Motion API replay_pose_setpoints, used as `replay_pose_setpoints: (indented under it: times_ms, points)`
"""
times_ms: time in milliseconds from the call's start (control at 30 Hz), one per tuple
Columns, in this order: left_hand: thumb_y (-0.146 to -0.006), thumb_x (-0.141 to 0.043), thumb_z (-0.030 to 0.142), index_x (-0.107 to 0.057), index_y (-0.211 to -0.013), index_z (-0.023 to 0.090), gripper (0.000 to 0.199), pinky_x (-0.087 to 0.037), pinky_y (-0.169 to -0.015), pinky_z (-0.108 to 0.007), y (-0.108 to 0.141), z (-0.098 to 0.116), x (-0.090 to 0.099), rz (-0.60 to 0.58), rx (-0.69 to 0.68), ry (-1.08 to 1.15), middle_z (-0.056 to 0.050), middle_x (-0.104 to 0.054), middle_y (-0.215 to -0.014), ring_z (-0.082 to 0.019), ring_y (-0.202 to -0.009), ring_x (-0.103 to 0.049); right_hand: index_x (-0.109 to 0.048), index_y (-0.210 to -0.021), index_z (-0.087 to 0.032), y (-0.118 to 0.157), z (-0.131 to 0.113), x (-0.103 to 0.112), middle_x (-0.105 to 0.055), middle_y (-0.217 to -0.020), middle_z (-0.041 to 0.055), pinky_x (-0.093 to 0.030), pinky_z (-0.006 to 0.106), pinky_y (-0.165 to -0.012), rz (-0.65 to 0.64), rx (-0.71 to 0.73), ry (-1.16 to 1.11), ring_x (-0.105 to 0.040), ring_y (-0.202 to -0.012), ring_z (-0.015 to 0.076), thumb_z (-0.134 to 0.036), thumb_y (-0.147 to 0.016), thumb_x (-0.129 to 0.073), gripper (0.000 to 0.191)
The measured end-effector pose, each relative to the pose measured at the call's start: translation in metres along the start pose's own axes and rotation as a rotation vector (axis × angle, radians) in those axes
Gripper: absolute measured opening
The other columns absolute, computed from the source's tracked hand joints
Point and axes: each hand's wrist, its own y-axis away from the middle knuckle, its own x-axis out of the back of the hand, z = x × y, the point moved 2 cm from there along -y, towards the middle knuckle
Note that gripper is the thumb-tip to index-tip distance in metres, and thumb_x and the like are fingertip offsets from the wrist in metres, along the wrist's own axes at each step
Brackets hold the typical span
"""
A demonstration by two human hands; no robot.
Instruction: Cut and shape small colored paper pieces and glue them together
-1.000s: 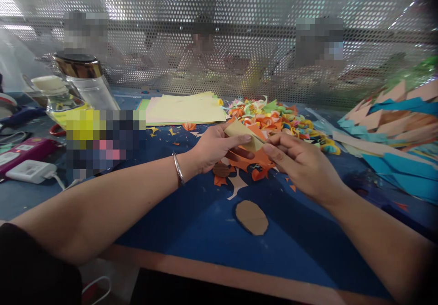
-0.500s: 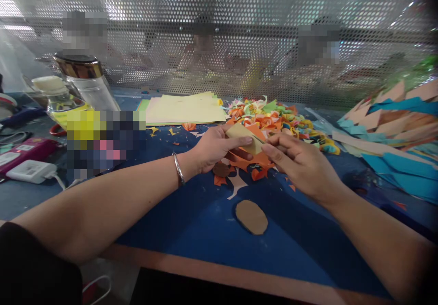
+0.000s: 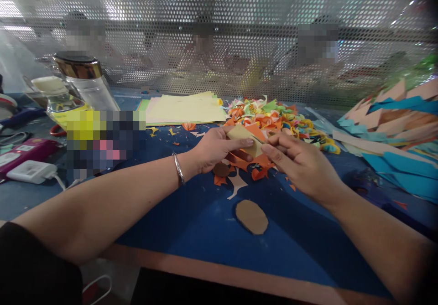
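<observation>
Pale yellow flat paper (image 3: 237, 132) is pinched by the left hand (image 3: 215, 149) and right hand (image 3: 296, 159), behind the tan oval cardboard (image 3: 252, 217) on the blue counter (image 3: 191, 227).

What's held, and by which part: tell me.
Pale yellow paper: the left hand grips its left part, and the right hand pinches its right edge.

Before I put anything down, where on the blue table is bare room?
Left of the cardboard oval, between the left forearm and the table's front edge; also right of the oval, between the right forearm and that edge. Beyond the left hand and right hand it is crowded: paper scraps, a paper stack.
</observation>
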Motion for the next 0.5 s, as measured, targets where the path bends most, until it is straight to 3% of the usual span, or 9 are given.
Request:
replay_pose_setpoints:
  times_ms: [500]
  points:
    - [-0.085,-0.082,0.021,-0.071,-0.093,0.013,0.016,-0.041,-0.047,-0.018,-0.0002,0.0002,-0.0006,-0.014,0.03,0.016,-0.005,-0.077,-0.082,-0.01,-0.061,-0.073,-0.061,-0.085,-0.024,0.0006,0.0004,0.0001,-0.043,-0.058,-0.0053,-0.03,0.028,-0.042,-0.008,-0.012,0.004,-0.039,-0.047,0.0109,-0.072,-0.096,-0.058,0.049]
